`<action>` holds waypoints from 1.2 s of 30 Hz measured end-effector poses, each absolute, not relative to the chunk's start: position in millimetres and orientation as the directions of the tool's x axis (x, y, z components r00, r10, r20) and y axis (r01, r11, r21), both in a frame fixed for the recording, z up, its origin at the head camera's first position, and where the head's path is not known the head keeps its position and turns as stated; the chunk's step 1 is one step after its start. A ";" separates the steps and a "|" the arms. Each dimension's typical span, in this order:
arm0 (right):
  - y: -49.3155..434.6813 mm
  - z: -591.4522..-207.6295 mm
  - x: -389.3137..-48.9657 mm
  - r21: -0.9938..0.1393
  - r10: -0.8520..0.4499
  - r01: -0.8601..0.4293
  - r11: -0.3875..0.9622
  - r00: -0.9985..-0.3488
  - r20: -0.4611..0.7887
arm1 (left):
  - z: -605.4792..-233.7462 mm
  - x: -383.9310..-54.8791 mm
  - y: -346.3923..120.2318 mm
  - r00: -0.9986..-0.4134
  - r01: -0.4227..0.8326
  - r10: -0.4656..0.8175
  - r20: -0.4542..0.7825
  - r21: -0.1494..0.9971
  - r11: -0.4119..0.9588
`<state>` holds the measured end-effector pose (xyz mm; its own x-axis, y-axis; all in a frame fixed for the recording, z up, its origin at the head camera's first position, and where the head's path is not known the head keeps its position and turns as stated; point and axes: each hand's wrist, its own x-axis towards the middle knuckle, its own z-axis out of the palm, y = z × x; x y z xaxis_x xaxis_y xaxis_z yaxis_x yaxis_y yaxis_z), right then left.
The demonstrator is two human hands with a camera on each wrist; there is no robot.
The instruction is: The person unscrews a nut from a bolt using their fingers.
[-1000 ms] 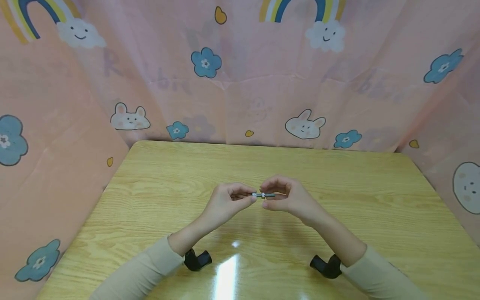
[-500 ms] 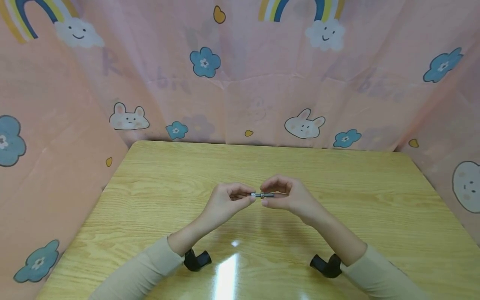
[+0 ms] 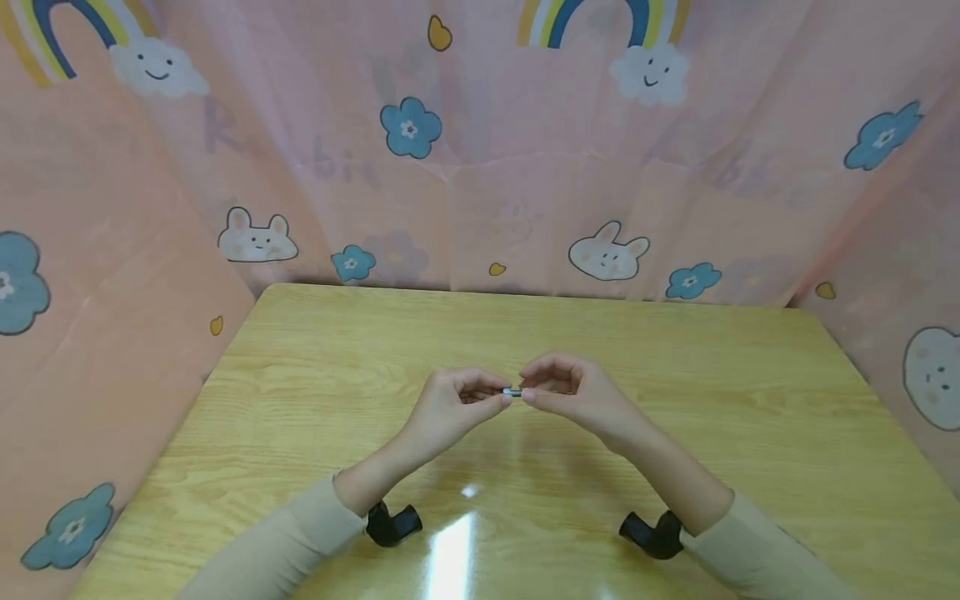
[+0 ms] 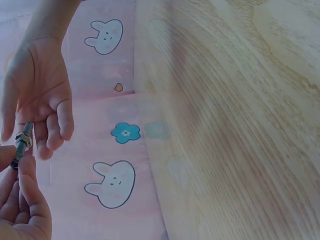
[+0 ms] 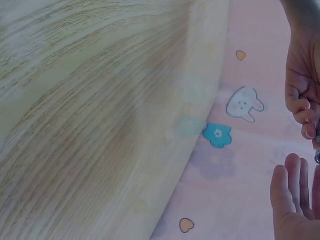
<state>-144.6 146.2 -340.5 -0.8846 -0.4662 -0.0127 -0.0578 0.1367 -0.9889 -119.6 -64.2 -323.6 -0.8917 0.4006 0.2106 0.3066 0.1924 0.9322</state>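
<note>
In the head view, a small metal bolt (image 3: 513,392) is held level above the wooden table between both hands. My left hand (image 3: 456,402) pinches its head end between thumb and fingers. A hex nut (image 4: 22,139) sits partway along the threaded shank, as the left wrist view shows. My right hand (image 3: 576,390) is round the bolt's free end, thumb right at the nut and hiding it in the head view. In the left wrist view the right hand's fingers (image 4: 62,120) are spread and loosely extended, with the bolt's tip pointing toward the palm.
The pale wood-grain table (image 3: 360,333) spreads beneath both hands. A pink curtain (image 3: 480,192) with rabbits, flowers and rainbows hangs along its back and sides. Black wrist mounts (image 3: 393,525) sit below both forearms, at the beige sleeves.
The right thumb has moved up over the nut and the bolt's free end, which showed between thumb and fingers before. The left hand keeps its pinch in nearly the same place.
</note>
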 end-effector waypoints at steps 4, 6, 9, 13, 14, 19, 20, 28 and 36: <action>144.2 -340.4 -144.8 -0.990 -0.462 -0.031 0.139 -0.886 -0.037 | -328.1 -120.9 -64.1 -0.890 0.318 0.398 0.224 0.929 0.189; 144.1 -340.7 -144.9 -0.992 -0.465 -0.023 0.127 -0.884 -0.039 | -335.5 -124.5 -64.6 -0.891 0.315 0.394 0.224 0.932 0.181; 146.3 -340.3 -145.1 -0.994 -0.469 -0.030 0.104 -0.883 -0.022 | -346.0 -131.6 -65.4 -0.890 0.315 0.393 0.230 0.934 0.168; 149.3 -339.8 -144.8 -0.993 -0.460 -0.042 0.107 -0.888 -0.012 | -350.7 -136.4 -65.1 -0.886 0.323 0.397 0.239 0.933 0.159; 149.3 -339.4 -144.8 -0.993 -0.459 -0.042 0.108 -0.889 -0.012 | -350.4 -136.6 -64.9 -0.886 0.324 0.397 0.240 0.932 0.160; 145.5 -338.0 -144.0 -0.989 -0.434 -0.012 0.145 -0.899 -0.053 | -351.4 -135.5 -65.0 -0.887 0.321 0.395 0.239 0.934 0.155; 145.0 -338.2 -143.7 -0.990 -0.435 -0.005 0.143 -0.899 -0.058 | -351.7 -134.9 -65.1 -0.888 0.315 0.395 0.234 0.937 0.153; 147.5 -338.2 -141.9 -0.988 -0.460 -0.029 0.151 -0.887 -0.045 | -355.9 -132.8 -64.5 -0.901 0.280 0.386 0.198 0.945 0.169; 148.0 -335.4 -145.3 -0.990 -0.457 -0.003 0.140 -0.887 -0.062 | -353.9 -135.9 -63.1 -0.896 0.296 0.387 0.216 0.942 0.160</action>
<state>-145.3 148.0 -335.4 -0.8872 -0.4572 -0.0625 -0.0025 0.1403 -0.9901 -135.9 -63.1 -353.9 -0.8964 0.3872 0.2157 0.2956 0.1597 0.9419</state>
